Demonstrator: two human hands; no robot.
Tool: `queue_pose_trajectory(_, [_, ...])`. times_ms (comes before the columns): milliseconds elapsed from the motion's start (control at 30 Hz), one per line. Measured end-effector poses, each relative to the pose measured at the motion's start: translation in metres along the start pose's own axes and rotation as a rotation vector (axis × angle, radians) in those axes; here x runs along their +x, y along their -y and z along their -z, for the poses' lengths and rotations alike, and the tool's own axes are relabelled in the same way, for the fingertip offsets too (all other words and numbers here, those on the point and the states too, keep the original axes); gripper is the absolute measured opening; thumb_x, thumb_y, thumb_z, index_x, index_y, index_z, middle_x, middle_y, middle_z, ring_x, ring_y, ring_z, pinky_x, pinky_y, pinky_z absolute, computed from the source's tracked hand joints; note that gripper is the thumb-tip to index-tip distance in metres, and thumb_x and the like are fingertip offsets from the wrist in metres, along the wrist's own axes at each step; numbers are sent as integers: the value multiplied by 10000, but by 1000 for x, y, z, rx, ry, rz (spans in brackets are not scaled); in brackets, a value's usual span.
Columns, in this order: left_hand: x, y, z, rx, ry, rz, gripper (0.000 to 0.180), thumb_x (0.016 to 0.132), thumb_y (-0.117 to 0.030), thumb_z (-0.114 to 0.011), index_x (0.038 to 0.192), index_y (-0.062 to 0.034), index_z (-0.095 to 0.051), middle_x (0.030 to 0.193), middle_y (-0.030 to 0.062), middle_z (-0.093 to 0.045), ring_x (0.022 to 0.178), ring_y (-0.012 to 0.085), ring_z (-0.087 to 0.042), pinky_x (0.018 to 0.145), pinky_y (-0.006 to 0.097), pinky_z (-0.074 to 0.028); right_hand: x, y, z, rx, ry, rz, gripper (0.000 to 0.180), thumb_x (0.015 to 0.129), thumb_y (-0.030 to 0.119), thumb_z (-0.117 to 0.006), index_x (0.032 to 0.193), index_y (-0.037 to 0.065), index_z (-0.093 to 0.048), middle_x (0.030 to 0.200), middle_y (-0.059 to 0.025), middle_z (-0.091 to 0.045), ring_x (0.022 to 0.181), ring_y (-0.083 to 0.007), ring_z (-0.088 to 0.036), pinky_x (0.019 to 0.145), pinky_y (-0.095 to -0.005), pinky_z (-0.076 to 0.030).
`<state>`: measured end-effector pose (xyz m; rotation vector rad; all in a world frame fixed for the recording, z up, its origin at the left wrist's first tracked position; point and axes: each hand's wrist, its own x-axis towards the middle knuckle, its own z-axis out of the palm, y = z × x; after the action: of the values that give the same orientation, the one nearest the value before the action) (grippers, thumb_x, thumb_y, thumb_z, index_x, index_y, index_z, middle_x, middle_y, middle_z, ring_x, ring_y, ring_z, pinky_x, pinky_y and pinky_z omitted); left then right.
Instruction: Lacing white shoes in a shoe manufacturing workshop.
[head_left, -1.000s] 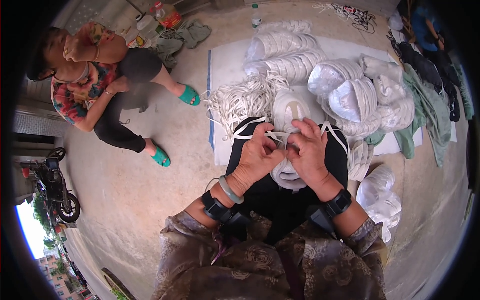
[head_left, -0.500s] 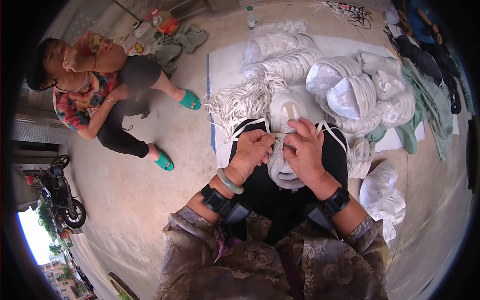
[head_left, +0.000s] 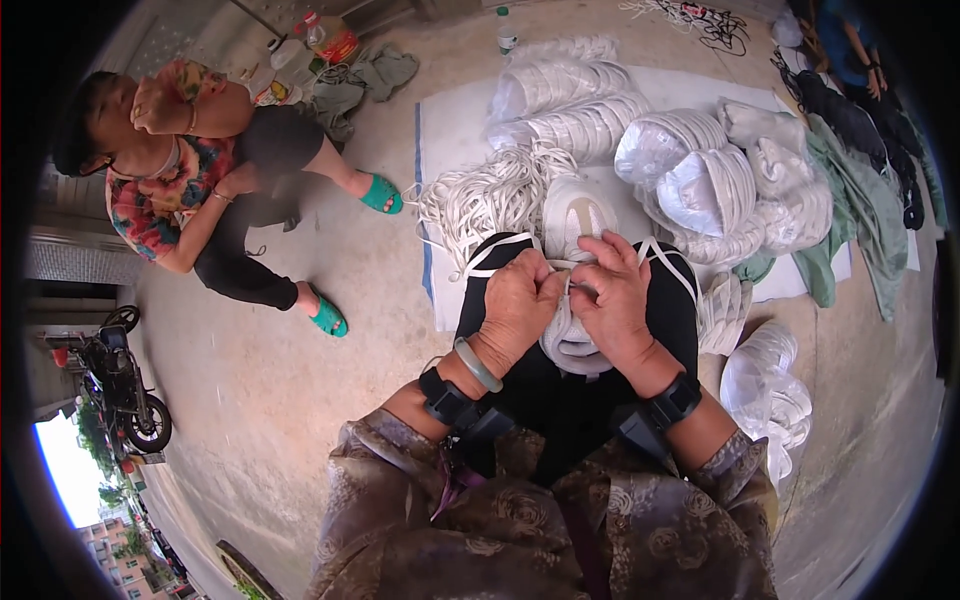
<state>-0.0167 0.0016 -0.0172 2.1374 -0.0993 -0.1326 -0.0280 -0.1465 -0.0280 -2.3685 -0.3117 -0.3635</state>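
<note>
A white shoe upper (head_left: 566, 207) with a beige strip at its toe lies between my knees, toe pointing away from me. A white shoelace (head_left: 664, 258) loops out from it over both dark trouser legs. My left hand (head_left: 517, 305) is closed at the shoe's left side, thumb and fingertips pinched on the lace. Opposite it, my right hand (head_left: 613, 302) has thumb and forefinger pinched on the lace at the lacing opening, other fingers raised. Both hands cover much of the middle of the shoe; its grey-white heel collar (head_left: 575, 358) shows below them.
Loose white laces (head_left: 490, 205) heap on a white sheet (head_left: 440, 130) ahead. Beyond stand nested stacks of white shoe uppers (head_left: 590, 125); another bagged stack (head_left: 765, 385) lies at right. A seated person (head_left: 170, 200) in green slippers is at left. Green cloth (head_left: 865, 225) lies far right.
My left hand has turned over and closed in nearer the shoe's middle, its back now facing up. My right hand has stayed nearly in place at the lacing.
</note>
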Motion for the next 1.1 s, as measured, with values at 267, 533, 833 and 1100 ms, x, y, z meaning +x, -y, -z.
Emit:
queue_pose_trajectory(267, [-24,-19,3,255,4,-305,396,661,-112,-591,1029,14,-518,898,201,-595,814,356,-598,724,399,-490,0,0,-3,25,-9,4,97,611,84,-646,699,98,-607,1109,-8,-565,1155,-296,-424,938,-559,-252])
queue_pose_trajectory(533, [-14,-7,7,19,95,59,307,703,38,-494,999,19,-573,911,165,-625,815,193,-627,749,280,-489,2,8,-7,-59,11,-12,89,620,102,-658,685,98,-598,1106,-14,-550,1155,-299,-422,945,-608,-232])
queue_pose_trajectory(833, [-15,12,-2,-243,22,-8,277,713,85,-446,971,27,-531,833,54,-577,790,104,-565,755,245,-468,6,18,3,-230,85,35,86,663,86,-613,723,29,-592,1109,-72,-539,1161,-308,-427,960,-647,-199])
queue_pose_trajectory(1100, [-12,-25,8,190,-55,-329,256,710,-25,-589,963,-38,-554,874,117,-569,763,237,-563,689,335,-466,-20,0,76,-194,77,16,81,675,20,-609,718,55,-550,1035,-71,-558,1108,-275,-482,986,-602,-203])
